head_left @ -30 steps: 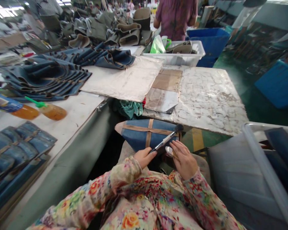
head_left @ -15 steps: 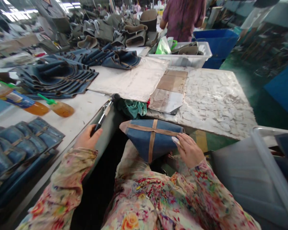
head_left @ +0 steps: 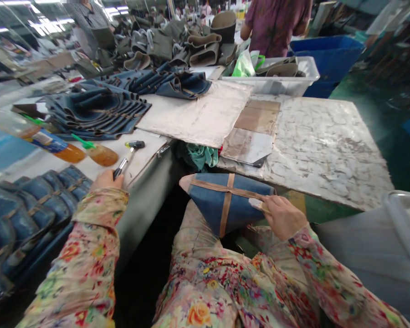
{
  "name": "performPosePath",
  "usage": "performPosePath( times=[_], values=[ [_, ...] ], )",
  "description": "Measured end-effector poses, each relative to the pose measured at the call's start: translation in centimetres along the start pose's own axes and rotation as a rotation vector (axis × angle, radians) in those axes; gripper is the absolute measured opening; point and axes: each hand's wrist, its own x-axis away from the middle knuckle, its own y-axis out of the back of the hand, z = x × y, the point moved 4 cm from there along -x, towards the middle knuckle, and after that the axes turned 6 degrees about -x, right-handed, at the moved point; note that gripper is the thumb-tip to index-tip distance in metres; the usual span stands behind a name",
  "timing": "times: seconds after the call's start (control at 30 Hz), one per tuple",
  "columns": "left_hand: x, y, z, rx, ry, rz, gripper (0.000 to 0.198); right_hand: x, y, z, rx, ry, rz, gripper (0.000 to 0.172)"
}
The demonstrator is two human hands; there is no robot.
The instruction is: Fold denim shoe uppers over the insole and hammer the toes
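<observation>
My left hand [head_left: 106,180] is closed round the handle of a small hammer [head_left: 134,149], at the edge of the left table; the hammer's head has a dark end and a yellowish end. A blue boot upper [head_left: 210,200] with two tan straps crossing on it lies over my knees. Its pointed pale end faces left. My right hand [head_left: 284,216] grips the strap and edge at its right end, with something white at the thumb. The upper's underside is hidden.
Stacked blue uppers [head_left: 54,191] lie on the left table beside a bottle of amber liquid [head_left: 54,145] and a small green-tipped squeeze bottle [head_left: 100,154]. Ahead stands a worn white table [head_left: 328,146]. A grey bin [head_left: 358,241] is at my right. A person [head_left: 273,27] stands beyond.
My left hand has moved the hammer left, from over the gap to the left table. My right hand still grips the boot upper. The view has shifted slightly left.
</observation>
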Motion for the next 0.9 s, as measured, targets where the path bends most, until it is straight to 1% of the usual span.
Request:
performPosePath(
  times=[0.03, 0.07, 0.1, 0.2, 0.23, 0.3, 0.33, 0.37, 0.4, 0.43, 0.47, 0.5, 0.6, 0.67, 0.7, 0.73, 0.8, 0.9],
  values=[
    [0.2, -0.1, -0.1, 0.014, -0.012, -0.067, 0.043, 0.1, 0.0, 0.0, -0.005, 0.004, -0.014, 0.025],
    [0.5, -0.2, -0.1, 0.019, -0.016, -0.104, 0.044, 0.3, -0.1, 0.1, -0.012, 0.007, -0.030, 0.027],
    [0.7, -0.3, 0.1, 0.013, -0.010, -0.105, 0.045, 0.5, -0.2, 0.1, -0.020, 0.007, -0.046, 0.029],
    [1.7, -0.5, 1.2, -0.032, 0.014, 0.002, 0.047, 1.0, -0.4, 0.2, -0.036, -0.012, -0.073, 0.031],
    [2.1, -0.4, 1.7, -0.044, 0.010, 0.009, 0.046, 1.0, -0.5, 0.2, -0.042, -0.018, -0.073, 0.031],
    [3.2, 0.2, 2.2, -0.056, -0.028, -0.051, 0.042, 0.8, -0.5, 0.4, -0.067, -0.020, -0.058, 0.031],
    [3.9, 0.5, 2.1, -0.050, -0.073, -0.106, 0.040, 0.6, -0.6, 0.6, -0.085, -0.015, -0.048, 0.031],
    [4.8, 0.7, 1.5, -0.028, -0.146, -0.156, 0.039, 0.4, -0.6, 0.9, -0.103, -0.006, -0.040, 0.032],
    [5.9, 0.7, 0.4, 0.012, -0.250, -0.180, 0.037, 0.1, -0.7, 1.2, -0.119, 0.004, -0.036, 0.032],
    [7.1, 0.5, -1.2, 0.066, -0.369, -0.187, 0.036, -0.1, -0.7, 1.5, -0.132, 0.010, -0.037, 0.032],
    [8.3, 0.2, -3.2, 0.143, -0.507, -0.170, 0.036, -0.4, -0.8, 1.9, -0.141, 0.013, -0.041, 0.032],
    [9.6, -0.2, -5.4, 0.202, -0.621, -0.111, 0.035, -0.7, -0.9, 2.2, -0.148, 0.012, -0.043, 0.032],
    [12.2, -1.5, -12.3, 0.347, -0.795, -0.026, 0.033, -1.3, -1.1, 2.9, -0.167, 0.004, -0.019, 0.032],
    [12.9, -2.1, -16.1, 0.414, -0.852, -0.055, 0.033, -1.7, -1.2, 3.1, -0.173, 0.006, 0.013, 0.032],
    [13.0, -2.3, -17.5, 0.434, -0.872, -0.071, 0.032, -1.8, -1.2, 3.1, -0.174, 0.007, 0.026, 0.031],
    [12.9, -2.5, -18.7, 0.447, -0.887, -0.091, 0.032, -1.9, -1.2, 3.1, -0.174, 0.006, 0.033, 0.031],
    [12.7, -2.9, -20.0, 0.452, -0.909, -0.122, 0.030, -2.0, -1.1, 3.0, -0.169, -0.002, 0.036, 0.031],
    [12.3, -3.3, -20.5, 0.442, -0.928, -0.176, 0.029, -2.1, -1.1, 2.9, -0.138, 0.002, 0.041, 0.031]
  ],
)
